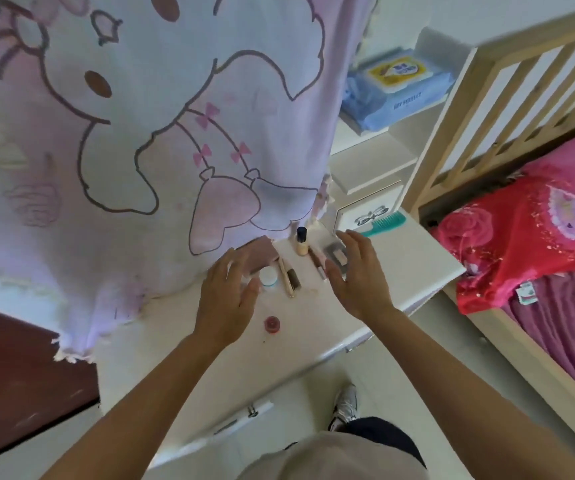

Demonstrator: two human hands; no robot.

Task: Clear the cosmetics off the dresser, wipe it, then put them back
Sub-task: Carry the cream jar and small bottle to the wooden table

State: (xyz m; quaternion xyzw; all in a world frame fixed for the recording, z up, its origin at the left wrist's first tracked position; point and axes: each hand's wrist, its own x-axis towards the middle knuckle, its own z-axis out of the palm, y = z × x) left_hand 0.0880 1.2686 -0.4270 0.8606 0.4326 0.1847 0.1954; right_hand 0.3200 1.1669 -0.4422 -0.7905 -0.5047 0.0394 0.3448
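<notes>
Cosmetics lie on the white dresser top (400, 258). A white round jar (269, 276) stands beside a beige stick and a brown brush (291, 277). Behind them a foundation bottle (302, 241) with a dark cap stands upright. A thin pink pencil (317, 263) and a grey compact (335, 255) lie to its right. A small red jar (272, 324) sits nearer the front. A folded pink cloth (260, 255) lies at the back. My left hand (227, 299) hovers open over the jar, my right hand (359, 275) open over the compact.
A large pink cartoon blanket (133, 133) hangs over the mirror and the dresser's left part. A teal comb (385, 223) lies at the back right. A blue wet-wipe pack (397, 88) sits on a shelf. A wooden bed (508, 161) with a red pillow stands to the right.
</notes>
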